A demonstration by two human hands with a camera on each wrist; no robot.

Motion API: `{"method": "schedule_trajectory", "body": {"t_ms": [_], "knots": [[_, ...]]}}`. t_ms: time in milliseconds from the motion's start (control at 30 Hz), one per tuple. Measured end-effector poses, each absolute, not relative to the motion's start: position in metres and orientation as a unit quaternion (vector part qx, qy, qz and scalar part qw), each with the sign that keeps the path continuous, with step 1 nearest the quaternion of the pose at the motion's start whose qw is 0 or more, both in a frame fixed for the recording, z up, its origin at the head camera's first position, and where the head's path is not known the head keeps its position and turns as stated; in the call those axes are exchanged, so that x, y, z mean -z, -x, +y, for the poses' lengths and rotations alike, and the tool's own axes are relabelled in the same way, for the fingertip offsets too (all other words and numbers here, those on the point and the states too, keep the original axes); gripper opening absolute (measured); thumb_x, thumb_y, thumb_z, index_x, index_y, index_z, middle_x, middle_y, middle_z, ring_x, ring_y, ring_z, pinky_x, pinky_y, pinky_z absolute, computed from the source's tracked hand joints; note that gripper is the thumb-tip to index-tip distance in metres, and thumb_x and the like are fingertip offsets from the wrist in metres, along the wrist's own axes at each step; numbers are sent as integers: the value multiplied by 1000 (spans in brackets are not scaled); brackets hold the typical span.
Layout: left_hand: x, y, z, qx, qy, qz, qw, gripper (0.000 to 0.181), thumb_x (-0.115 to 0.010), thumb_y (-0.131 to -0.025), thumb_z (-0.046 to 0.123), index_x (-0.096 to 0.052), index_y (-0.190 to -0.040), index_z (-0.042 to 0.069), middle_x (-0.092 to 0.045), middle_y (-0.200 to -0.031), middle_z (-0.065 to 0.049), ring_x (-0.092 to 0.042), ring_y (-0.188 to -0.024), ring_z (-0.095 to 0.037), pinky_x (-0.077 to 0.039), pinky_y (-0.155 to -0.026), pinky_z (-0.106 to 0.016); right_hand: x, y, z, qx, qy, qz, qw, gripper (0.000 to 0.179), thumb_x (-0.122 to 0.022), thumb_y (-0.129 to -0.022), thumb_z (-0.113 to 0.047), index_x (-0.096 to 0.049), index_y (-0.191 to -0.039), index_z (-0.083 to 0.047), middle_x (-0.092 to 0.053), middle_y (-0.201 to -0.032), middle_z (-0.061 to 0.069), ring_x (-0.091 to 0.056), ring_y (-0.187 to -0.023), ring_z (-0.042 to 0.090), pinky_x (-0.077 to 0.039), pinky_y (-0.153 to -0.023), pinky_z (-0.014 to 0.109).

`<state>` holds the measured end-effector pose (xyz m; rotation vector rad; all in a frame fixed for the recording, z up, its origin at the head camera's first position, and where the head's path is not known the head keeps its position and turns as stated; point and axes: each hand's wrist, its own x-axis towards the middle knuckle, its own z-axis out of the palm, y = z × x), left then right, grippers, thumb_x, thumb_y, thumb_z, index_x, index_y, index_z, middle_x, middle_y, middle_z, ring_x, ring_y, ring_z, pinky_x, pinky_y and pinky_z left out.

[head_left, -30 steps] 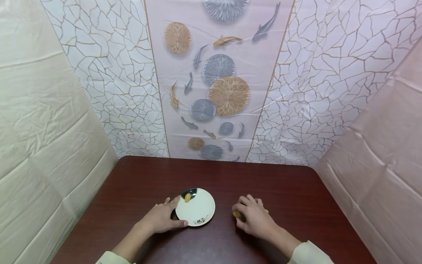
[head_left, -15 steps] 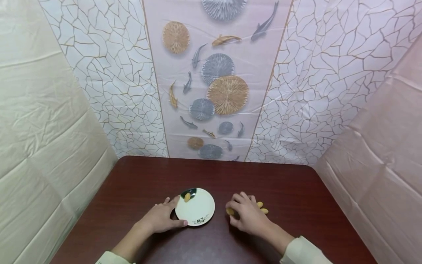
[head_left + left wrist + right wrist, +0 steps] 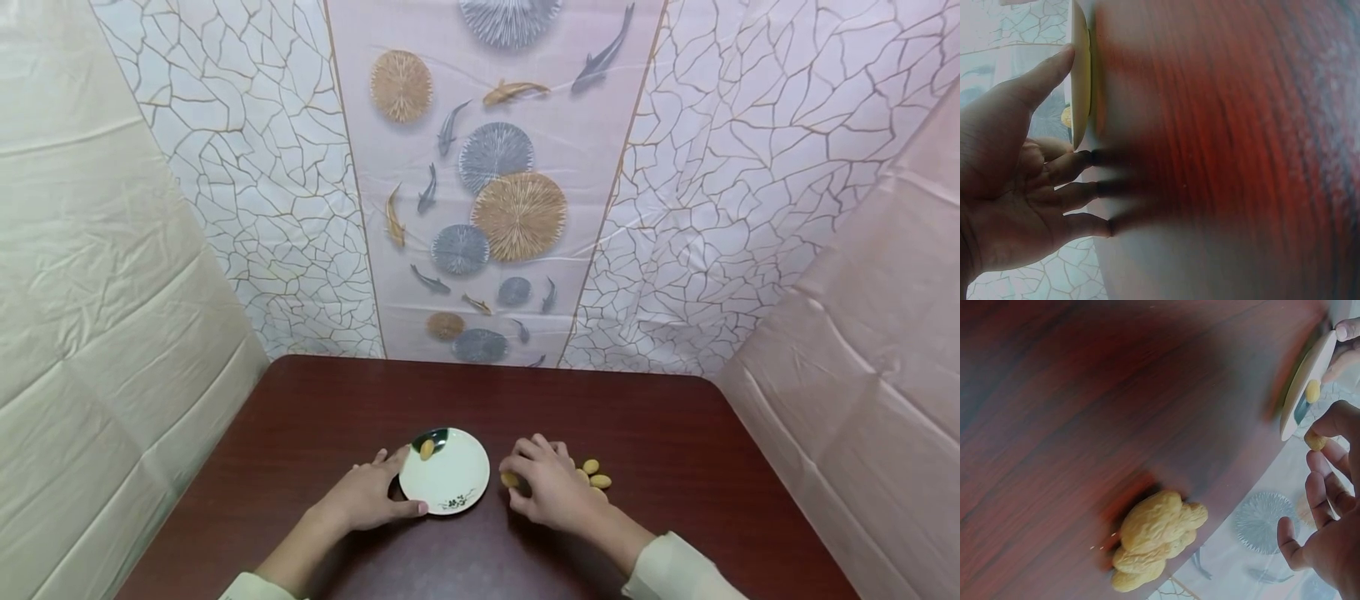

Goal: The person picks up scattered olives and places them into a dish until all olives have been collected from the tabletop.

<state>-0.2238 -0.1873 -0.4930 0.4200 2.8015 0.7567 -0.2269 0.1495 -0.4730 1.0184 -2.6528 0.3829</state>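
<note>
A small white plate (image 3: 450,482) with a dark green patch and a floral print stands on the table. One wrinkled tan oval piece (image 3: 427,450), like a dried date or nut, lies on its green patch. My left hand (image 3: 370,493) rests at the plate's left side, thumb and index finger touching the rim, the others spread on the table. Just right of the plate, my right hand (image 3: 557,490) pinches another wrinkled tan oval (image 3: 1315,442) between thumb and index finger, above the table. Behind that hand lies a pile of similar pieces (image 3: 1154,531), partly hidden in the head view.
The dark red-brown table (image 3: 337,408) reaches back to a patterned cloth wall (image 3: 465,200). Plain cream cloth (image 3: 97,333) hangs at the left, with similar cloth (image 3: 862,367) at the right. Small crumbs lie beside the pile.
My right hand has moved left from the pile toward the plate with one tan oval piece pinched, uncovering several pieces behind it. My left hand and the plate stay in place.
</note>
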Motion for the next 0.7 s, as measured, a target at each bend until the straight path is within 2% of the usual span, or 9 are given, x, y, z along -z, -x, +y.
{"method": "schedule_trajectory", "body": {"t_ms": [467,700], "knots": [[492,223,-187,-261,-145,949,98,112,-89,-87,60,-40,-170,1,-55,-163,-30,-41,-161,-52,-34,-126,-79,471,231,122,-146,-360,-917,96,22,-85,-89,-17,-80,-110,-19,-66,-107,-7,-47,-97,10,-48,-86,46],[490,222,-185,-262,-144,949,100,112,-89,-87,60,-41,-169,1,-55,-164,-29,-41,-161,-52,-34,-127,-78,475,232,116,-163,-358,-916,80,21,-85,-90,-15,-80,-110,-18,-66,-106,-6,-44,-95,9,-44,-85,42]]}}
